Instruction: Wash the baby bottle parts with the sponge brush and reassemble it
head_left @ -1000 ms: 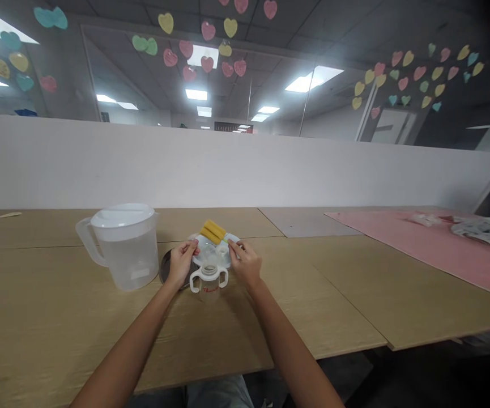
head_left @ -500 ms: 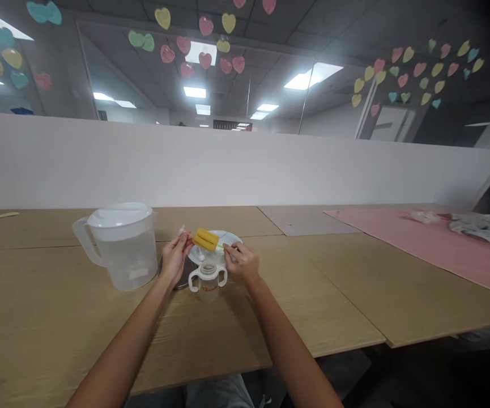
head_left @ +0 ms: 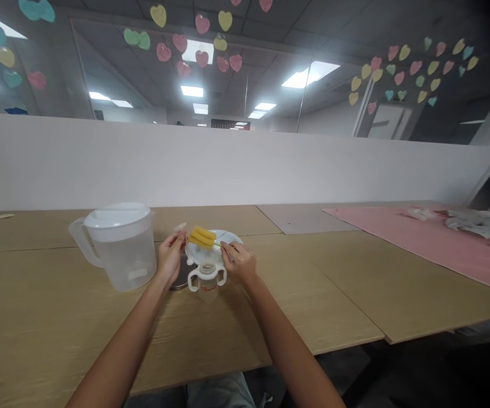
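Two bare hands above a tan wooden table (head_left: 79,328). The right hand (head_left: 240,262) is closed in a pinch on the thin green handle of a yellow sponge brush (head_left: 202,237); the ribbed head points toward the left hand (head_left: 170,258), over the near-left part of a white round plate (head_left: 229,236). The left fingers pinch a small pale translucent piece (head_left: 180,226); whether they also touch the sponge cannot be told. Compared with the earliest frame, the brush head has shifted left and lies flatter, and the pale piece now shows above the left fingertips. Unchanged: the clear open bottle with two white handles (head_left: 208,284), upright in front of the plate; the dark round tray (head_left: 180,276), partly hidden by the left hand; and the lidded translucent plastic pitcher (head_left: 126,252), at left.
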Demonstrator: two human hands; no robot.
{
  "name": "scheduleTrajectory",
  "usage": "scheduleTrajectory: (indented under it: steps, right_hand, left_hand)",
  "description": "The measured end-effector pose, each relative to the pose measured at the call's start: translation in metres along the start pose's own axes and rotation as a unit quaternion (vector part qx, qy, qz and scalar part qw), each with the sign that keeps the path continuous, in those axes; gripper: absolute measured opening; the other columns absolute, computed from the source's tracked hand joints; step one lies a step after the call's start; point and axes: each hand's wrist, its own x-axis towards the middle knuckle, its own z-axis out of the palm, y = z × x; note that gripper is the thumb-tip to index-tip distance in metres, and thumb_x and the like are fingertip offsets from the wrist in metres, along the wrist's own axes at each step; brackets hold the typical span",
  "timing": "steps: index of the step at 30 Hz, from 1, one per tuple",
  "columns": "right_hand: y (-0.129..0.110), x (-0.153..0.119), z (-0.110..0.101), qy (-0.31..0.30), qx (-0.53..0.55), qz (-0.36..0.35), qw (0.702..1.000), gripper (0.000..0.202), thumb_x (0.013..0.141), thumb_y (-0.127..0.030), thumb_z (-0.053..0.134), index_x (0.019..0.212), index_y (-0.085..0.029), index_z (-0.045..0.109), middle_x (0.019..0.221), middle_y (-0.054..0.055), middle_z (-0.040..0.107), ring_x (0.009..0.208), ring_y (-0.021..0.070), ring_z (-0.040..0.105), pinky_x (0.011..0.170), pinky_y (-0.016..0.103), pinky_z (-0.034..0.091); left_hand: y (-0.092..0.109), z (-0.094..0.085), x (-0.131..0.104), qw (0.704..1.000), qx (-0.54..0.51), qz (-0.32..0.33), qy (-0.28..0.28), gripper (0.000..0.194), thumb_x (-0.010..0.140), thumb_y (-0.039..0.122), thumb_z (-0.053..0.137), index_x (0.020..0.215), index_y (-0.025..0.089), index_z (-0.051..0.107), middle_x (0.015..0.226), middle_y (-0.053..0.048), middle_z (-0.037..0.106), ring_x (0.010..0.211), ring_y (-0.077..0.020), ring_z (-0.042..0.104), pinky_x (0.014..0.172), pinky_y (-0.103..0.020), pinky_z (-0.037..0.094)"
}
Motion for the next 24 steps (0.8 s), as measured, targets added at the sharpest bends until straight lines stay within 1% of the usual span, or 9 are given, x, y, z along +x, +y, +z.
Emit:
scheduleTrajectory:
  steps: [5, 10, 12, 14, 16, 17, 20, 22, 24]
  right_hand:
    - [-0.001, -0.002, 0.000, -0.003, 0.017, -0.015, 1.000, 0.021, 0.086, -0.023, 0.053, 0.100, -0.024, 0.069, 0.067, 0.001, 0.061, 0.060, 0.0082, 0.053, 0.056, 0.020, 0.037]
    - [0.000, -0.003, -0.004, -0.012, 0.031, -0.018, 0.999, 0.020, 0.084, -0.024, 0.055, 0.096, -0.024, 0.070, 0.065, 0.001, 0.061, 0.058, 0.0078, 0.052, 0.054, 0.020, 0.037]
    - [0.001, -0.003, -0.004, -0.006, 0.039, -0.004, 0.999, 0.020, 0.084, -0.024, 0.054, 0.095, -0.023, 0.071, 0.064, 0.001, 0.062, 0.059, 0.0085, 0.054, 0.055, 0.020, 0.038]
    - [0.003, -0.002, -0.004, 0.009, 0.049, 0.019, 0.999, 0.021, 0.085, -0.024, 0.053, 0.095, -0.022, 0.071, 0.065, 0.002, 0.063, 0.061, 0.0094, 0.056, 0.057, 0.020, 0.041]
    - [0.004, -0.002, -0.004, 0.022, 0.056, 0.041, 0.997, 0.021, 0.086, -0.024, 0.052, 0.095, -0.021, 0.071, 0.067, 0.002, 0.065, 0.062, 0.0099, 0.058, 0.058, 0.020, 0.042]
    - [0.005, -0.001, -0.004, 0.025, 0.058, 0.048, 0.997, 0.021, 0.086, -0.024, 0.052, 0.096, -0.021, 0.070, 0.068, 0.003, 0.065, 0.063, 0.0100, 0.058, 0.059, 0.019, 0.043]
    - [0.007, -0.001, -0.003, 0.023, 0.056, 0.050, 0.997, 0.021, 0.086, -0.024, 0.052, 0.098, -0.021, 0.070, 0.070, 0.003, 0.066, 0.064, 0.0101, 0.060, 0.059, 0.019, 0.043]
    - [0.007, -0.001, -0.003, 0.021, 0.051, 0.045, 0.997, 0.021, 0.087, -0.024, 0.052, 0.097, -0.020, 0.069, 0.071, 0.003, 0.067, 0.065, 0.0103, 0.060, 0.060, 0.020, 0.043]
    - [0.007, -0.001, -0.003, 0.019, 0.048, 0.043, 0.998, 0.021, 0.087, -0.024, 0.051, 0.097, -0.020, 0.069, 0.070, 0.003, 0.067, 0.064, 0.0106, 0.060, 0.059, 0.020, 0.043]
  left_hand:
    - [-0.001, 0.001, 0.000, 1.000, 0.016, -0.008, -0.007, 0.045, 0.055, 0.048, 0.078, 0.079, 0.013, 0.062, 0.078, -0.002, 0.064, 0.070, -0.0111, 0.058, 0.066, -0.022, 0.044]
    - [0.001, -0.002, 0.001, 0.999, 0.046, 0.008, 0.008, 0.046, 0.057, 0.050, 0.076, 0.078, 0.013, 0.058, 0.070, -0.001, 0.060, 0.063, -0.0102, 0.056, 0.062, -0.022, 0.045]
    - [0.002, -0.004, 0.002, 0.996, 0.081, 0.018, 0.019, 0.046, 0.059, 0.051, 0.073, 0.081, 0.014, 0.057, 0.070, 0.000, 0.059, 0.059, -0.0109, 0.056, 0.058, -0.023, 0.045]
    - [0.001, -0.009, 0.003, 0.987, 0.150, 0.038, 0.031, 0.044, 0.062, 0.051, 0.071, 0.082, 0.015, 0.057, 0.071, 0.000, 0.057, 0.056, -0.0124, 0.056, 0.054, -0.024, 0.045]
    - [0.000, -0.015, 0.005, 0.960, 0.262, 0.086, 0.043, 0.038, 0.066, 0.049, 0.068, 0.079, 0.015, 0.059, 0.072, -0.001, 0.056, 0.057, -0.0140, 0.055, 0.054, -0.026, 0.045]
    - [-0.001, -0.019, 0.005, 0.936, 0.328, 0.117, 0.047, 0.033, 0.069, 0.047, 0.066, 0.077, 0.016, 0.060, 0.073, -0.002, 0.056, 0.059, -0.0148, 0.055, 0.056, -0.027, 0.045]
    - [-0.005, -0.031, 0.007, 0.841, 0.507, 0.182, 0.045, 0.022, 0.077, 0.040, 0.058, 0.075, 0.017, 0.061, 0.080, -0.006, 0.056, 0.068, -0.0185, 0.055, 0.065, -0.030, 0.044]
    - [-0.008, -0.037, 0.008, 0.792, 0.582, 0.179, 0.043, 0.019, 0.080, 0.036, 0.054, 0.077, 0.018, 0.061, 0.086, -0.008, 0.055, 0.074, -0.0213, 0.056, 0.069, -0.032, 0.044]
    - [-0.011, -0.040, 0.009, 0.759, 0.630, 0.159, 0.043, 0.017, 0.081, 0.033, 0.053, 0.080, 0.018, 0.060, 0.090, -0.009, 0.053, 0.077, -0.0227, 0.056, 0.069, -0.032, 0.043]
